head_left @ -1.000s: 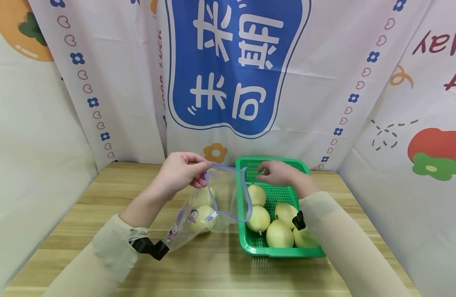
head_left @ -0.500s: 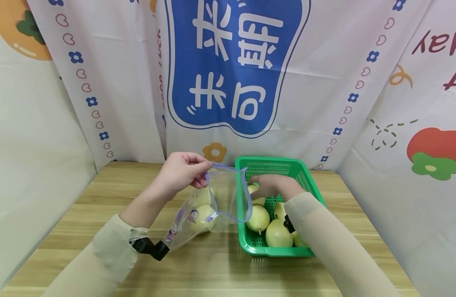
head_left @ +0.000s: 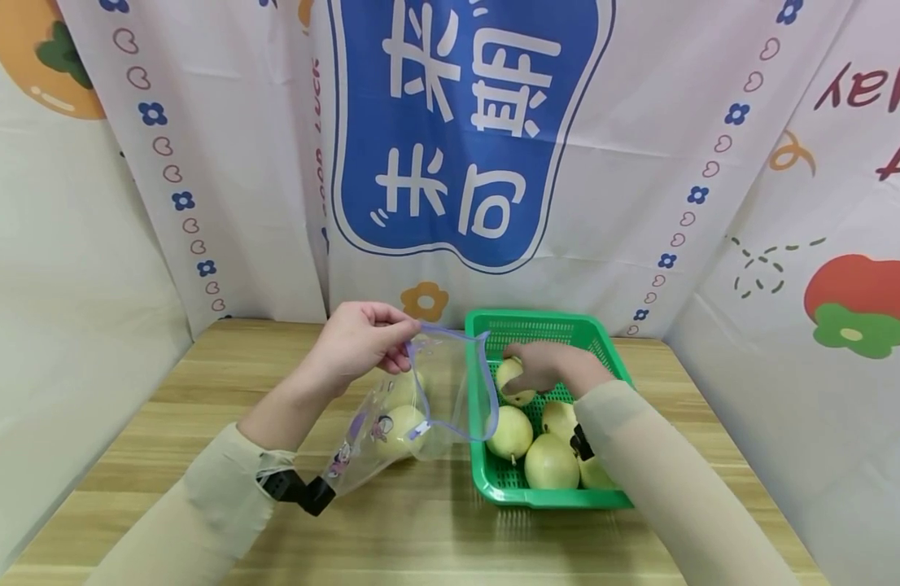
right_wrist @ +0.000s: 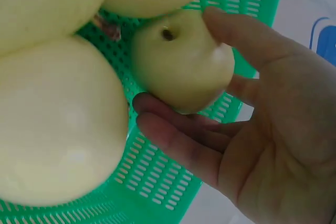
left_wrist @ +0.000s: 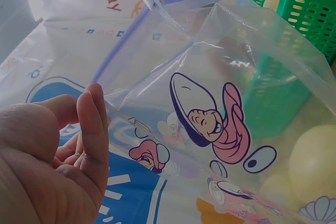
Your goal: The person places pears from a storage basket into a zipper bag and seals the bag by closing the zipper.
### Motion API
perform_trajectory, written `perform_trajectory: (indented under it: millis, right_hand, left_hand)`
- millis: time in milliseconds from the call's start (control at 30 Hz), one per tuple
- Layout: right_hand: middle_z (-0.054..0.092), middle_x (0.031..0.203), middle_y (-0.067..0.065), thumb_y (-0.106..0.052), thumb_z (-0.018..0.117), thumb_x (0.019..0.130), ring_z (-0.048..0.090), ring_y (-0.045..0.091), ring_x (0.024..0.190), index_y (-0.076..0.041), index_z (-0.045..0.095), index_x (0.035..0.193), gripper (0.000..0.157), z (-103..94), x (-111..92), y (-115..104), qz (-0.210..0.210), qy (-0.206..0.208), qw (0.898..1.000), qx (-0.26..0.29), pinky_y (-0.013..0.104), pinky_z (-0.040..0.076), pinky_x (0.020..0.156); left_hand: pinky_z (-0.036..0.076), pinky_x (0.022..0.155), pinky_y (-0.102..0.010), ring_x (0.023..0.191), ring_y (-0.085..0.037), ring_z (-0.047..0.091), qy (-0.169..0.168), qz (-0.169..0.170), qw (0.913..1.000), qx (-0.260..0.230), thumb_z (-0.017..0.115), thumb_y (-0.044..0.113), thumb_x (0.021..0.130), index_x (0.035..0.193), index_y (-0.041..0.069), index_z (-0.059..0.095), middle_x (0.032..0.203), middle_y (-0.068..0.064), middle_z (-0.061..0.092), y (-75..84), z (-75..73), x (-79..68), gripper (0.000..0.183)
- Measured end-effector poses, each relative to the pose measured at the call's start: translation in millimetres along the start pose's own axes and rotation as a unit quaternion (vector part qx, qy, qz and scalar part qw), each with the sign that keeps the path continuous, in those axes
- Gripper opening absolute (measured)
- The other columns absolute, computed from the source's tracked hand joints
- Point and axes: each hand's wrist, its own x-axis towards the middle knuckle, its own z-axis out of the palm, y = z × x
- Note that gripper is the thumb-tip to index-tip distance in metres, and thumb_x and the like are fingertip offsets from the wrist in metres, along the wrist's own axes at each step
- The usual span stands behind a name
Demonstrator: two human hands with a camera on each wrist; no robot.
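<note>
In the head view my left hand (head_left: 362, 342) pinches the lilac rim of a clear zip bag (head_left: 446, 382), whose mouth gapes toward the basket. Cartoon figures are printed on the bag, and a couple of pale yellow pears (head_left: 402, 431) lie inside it. My right hand (head_left: 548, 366) is inside the green basket (head_left: 485, 484), gripping a pear (head_left: 510, 378) near its far left corner. In the right wrist view, thumb and fingers curve round that pear (right_wrist: 181, 66). Several other pears (head_left: 552, 462) sit in the nearer part of the basket.
A wooden table (head_left: 391, 537) carries the bag and the basket. Behind it hangs a printed cloth (head_left: 274, 203), close to the basket's far rim. A white side wall (head_left: 823, 439) stands at the right.
My right hand has come down into the basket and taken hold of the far left pear, which has shifted slightly right. The left hand and the bag stay nearly still.
</note>
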Motion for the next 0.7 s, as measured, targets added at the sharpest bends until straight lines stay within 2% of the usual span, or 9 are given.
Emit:
perform_trajectory:
  millis: [133, 200, 367, 533, 700]
  right_hand:
    - [0.070, 0.117, 0.010, -0.048, 0.070, 0.104, 0.064, 0.024, 0.092, -0.014, 0.045, 0.165, 0.074, -7.2, -4.1, 14.2, -0.021, 0.052, 0.998, 0.011, 0.040, 0.056, 0.082]
    - [0.070, 0.114, 0.011, -0.049, 0.070, 0.104, 0.062, 0.025, 0.098, -0.014, 0.048, 0.164, 0.073, -11.0, -7.5, 20.2, -0.035, 0.092, 0.995, 0.006, 0.038, 0.053, 0.080]
    - [0.065, 0.126, 0.020, -0.048, 0.075, 0.101, 0.063, 0.032, 0.108, -0.018, 0.049, 0.163, 0.073, -21.1, -20.1, 28.1, -0.045, 0.174, 0.982, 0.048, 0.041, 0.058, 0.081]
    - [0.055, 0.138, 0.026, -0.044, 0.076, 0.100, 0.065, 0.036, 0.109, -0.024, 0.046, 0.165, 0.075, -32.5, -34.4, 28.4, -0.053, 0.222, 0.967, 0.109, 0.044, 0.061, 0.085]
    - [0.049, 0.142, 0.025, -0.044, 0.076, 0.101, 0.064, 0.036, 0.109, -0.029, 0.045, 0.166, 0.074, -40.9, -46.8, 22.9, -0.065, 0.264, 0.951, 0.150, 0.042, 0.060, 0.086]
  left_hand:
    - [0.067, 0.064, -0.025, 0.064, -0.012, 0.072, -0.001, 0.001, 1.0000, -0.001, 0.073, 0.018, 0.106, 0.121, -0.010, 0.074, 0.078, -0.005, 0.075, -0.5, 1.3, 0.5, 0.031]
    - [0.067, 0.064, -0.025, 0.064, -0.012, 0.072, -0.001, 0.000, 1.0000, -0.001, 0.073, 0.018, 0.106, 0.121, -0.010, 0.074, 0.078, -0.006, 0.075, -0.6, 1.7, 0.8, 0.031]
    - [0.067, 0.064, -0.025, 0.065, -0.013, 0.073, -0.001, 0.000, 1.0000, 0.002, 0.073, 0.018, 0.106, 0.120, -0.009, 0.074, 0.079, -0.006, 0.075, 0.4, 3.0, 1.7, 0.030]
    - [0.067, 0.064, -0.025, 0.065, -0.014, 0.072, 0.003, -0.002, 1.0000, 0.007, 0.073, 0.019, 0.106, 0.116, -0.004, 0.077, 0.079, -0.006, 0.074, 1.4, 3.6, 2.0, 0.025]
    - [0.067, 0.064, -0.025, 0.065, -0.014, 0.072, 0.006, -0.003, 0.9999, 0.009, 0.073, 0.020, 0.106, 0.114, -0.002, 0.078, 0.079, -0.006, 0.074, 1.6, 4.3, 2.8, 0.024]
